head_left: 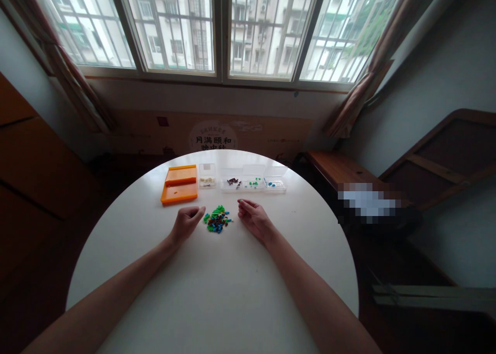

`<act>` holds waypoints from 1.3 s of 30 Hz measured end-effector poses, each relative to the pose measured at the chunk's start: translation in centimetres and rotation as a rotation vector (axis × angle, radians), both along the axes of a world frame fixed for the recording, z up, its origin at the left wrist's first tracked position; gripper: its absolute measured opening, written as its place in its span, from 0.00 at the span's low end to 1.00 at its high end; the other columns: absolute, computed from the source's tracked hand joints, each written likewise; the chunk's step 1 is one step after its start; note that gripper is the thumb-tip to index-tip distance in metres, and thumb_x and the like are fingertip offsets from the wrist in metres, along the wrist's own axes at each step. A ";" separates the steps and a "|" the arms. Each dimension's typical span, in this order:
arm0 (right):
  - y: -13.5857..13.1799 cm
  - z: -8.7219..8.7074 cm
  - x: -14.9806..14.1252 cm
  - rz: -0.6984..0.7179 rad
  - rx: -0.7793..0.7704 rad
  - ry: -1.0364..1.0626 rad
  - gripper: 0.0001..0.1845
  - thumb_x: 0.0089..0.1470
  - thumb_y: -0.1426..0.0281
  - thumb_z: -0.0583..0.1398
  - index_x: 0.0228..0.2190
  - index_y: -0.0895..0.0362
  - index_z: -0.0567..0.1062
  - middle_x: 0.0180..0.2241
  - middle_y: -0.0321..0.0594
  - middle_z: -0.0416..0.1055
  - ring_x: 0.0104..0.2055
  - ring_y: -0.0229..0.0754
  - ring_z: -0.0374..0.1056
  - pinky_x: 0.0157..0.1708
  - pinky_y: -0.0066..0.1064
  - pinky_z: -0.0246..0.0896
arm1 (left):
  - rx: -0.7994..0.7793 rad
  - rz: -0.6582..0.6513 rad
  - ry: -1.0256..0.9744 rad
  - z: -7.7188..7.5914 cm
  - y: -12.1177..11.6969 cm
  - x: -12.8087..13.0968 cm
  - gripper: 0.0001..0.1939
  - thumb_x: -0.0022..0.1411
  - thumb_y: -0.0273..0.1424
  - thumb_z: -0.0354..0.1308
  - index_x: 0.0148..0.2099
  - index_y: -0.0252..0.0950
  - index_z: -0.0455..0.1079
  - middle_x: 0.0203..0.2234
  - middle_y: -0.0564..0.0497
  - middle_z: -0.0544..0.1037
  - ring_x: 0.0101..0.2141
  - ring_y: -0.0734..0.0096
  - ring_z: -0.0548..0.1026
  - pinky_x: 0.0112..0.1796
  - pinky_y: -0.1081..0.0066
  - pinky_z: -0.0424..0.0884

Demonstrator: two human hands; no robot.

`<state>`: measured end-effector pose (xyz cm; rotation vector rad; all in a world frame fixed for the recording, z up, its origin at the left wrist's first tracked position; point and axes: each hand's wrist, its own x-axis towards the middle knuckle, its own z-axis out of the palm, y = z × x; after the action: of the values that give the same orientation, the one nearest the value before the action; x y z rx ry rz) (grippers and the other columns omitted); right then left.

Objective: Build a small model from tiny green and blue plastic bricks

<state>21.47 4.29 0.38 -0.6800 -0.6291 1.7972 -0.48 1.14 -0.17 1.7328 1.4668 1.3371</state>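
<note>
A heap of small plastic building pieces (217,220) in green, blue, brown and a little yellow lies on the white round table (232,292). Just left of the heap my left hand (186,222) rests on the table, its fingers curled into a loose fist with the thumb toward the pieces. On the heap's other side my right hand (253,217) is closed, palm partly turned up, thumb and fingertips pinched together. Whatever either hand may hold is hidden or too small to make out. Neither hand visibly touches the heap.
Behind the left hand is an orange tray (179,193). Beside it stand a small clear box (207,176) of cream pieces and a clear compartment box (253,184) with brown, green and blue pieces. A wooden bench (337,168) stands right of the table, below a barred window (220,33).
</note>
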 end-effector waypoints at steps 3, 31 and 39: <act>-0.1 0.1 0.0 -0.004 -0.009 -0.005 0.11 0.35 0.73 0.70 0.25 0.62 0.77 0.20 0.35 0.70 0.21 0.29 0.61 0.21 0.23 0.55 | 0.004 -0.002 -0.005 0.1 0.0 0.0 0.24 0.56 0.37 0.53 0.18 0.36 0.42 0.15 0.57 0.45 0.18 0.81 0.46 0.20 0.75 0.44; 7.9 0.3 0.7 -0.682 -0.135 -0.155 0.11 0.34 0.78 0.68 0.21 0.59 0.71 0.17 0.32 0.71 0.19 0.31 0.67 0.18 0.20 0.67 | 0.024 -0.025 0.009 0.0 0.1 0.9 0.24 0.57 0.38 0.51 0.18 0.36 0.42 0.15 0.58 0.44 0.18 0.81 0.46 0.20 0.76 0.44; 9.4 0.6 0.7 -0.718 -0.139 -0.181 0.11 0.35 0.80 0.67 0.21 0.59 0.70 0.17 0.33 0.71 0.18 0.31 0.66 0.16 0.20 0.66 | 0.032 -0.052 0.055 0.2 -0.2 1.3 0.24 0.58 0.38 0.50 0.18 0.36 0.42 0.15 0.58 0.45 0.18 0.81 0.46 0.20 0.76 0.45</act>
<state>22.14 13.68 0.98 -1.0182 -0.3125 1.1224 0.79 0.97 0.04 1.8287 1.4272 1.3021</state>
